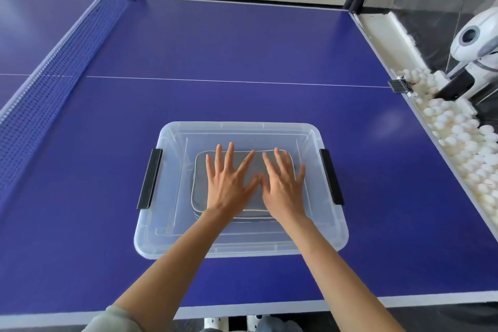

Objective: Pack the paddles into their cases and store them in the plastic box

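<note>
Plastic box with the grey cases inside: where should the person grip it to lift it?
Grip the plastic box by the two black handles on its short ends, one hand from each side; they sit opposite each other, so the load should stay level.

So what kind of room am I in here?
Most likely a table tennis practice room: a blue table tennis table with a blue mesh net, a heap of white balls in a side catch net, and a white ball-feeding machine.

Both hands — left hand, right hand — flat on grey case in plastic box.
</note>
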